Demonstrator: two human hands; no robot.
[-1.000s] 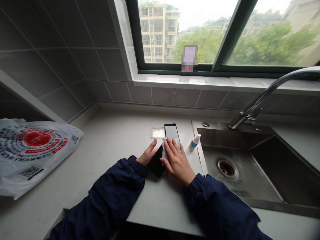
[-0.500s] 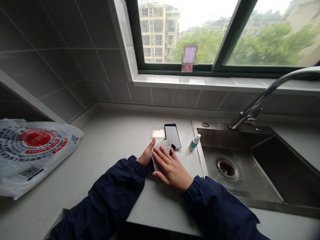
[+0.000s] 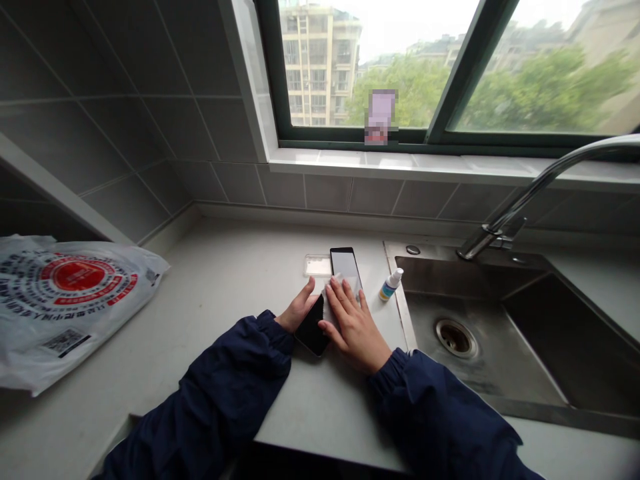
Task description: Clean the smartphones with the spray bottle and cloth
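My left hand [image 3: 297, 308] grips a black smartphone [image 3: 311, 331] along its left side, thumb sticking up. Over the phone's upper right part, my right hand [image 3: 358, 332] presses a thin pale wiping cloth [image 3: 327, 309] with nearly flat fingers; most of the cloth is hidden beneath them. Just behind the hands lies a second phone [image 3: 344, 261] with a bright, whitish face, partly covered by my right fingers. Beside it on the left is a clear phone case [image 3: 317, 265]. A small white-capped spray bottle [image 3: 390, 285] stands to the right of my right hand.
The steel sink [image 3: 480, 320] with its curved tap [image 3: 520, 193] takes up the right side. A printed plastic bag [image 3: 75, 307] sits at the left on the pale countertop [image 3: 225, 267]. Behind, a tiled wall runs below the window sill [image 3: 425, 165].
My right hand has slid the cloth to the right across the phone, uncovering its black lower left part. My left hand keeps its hold almost in place.
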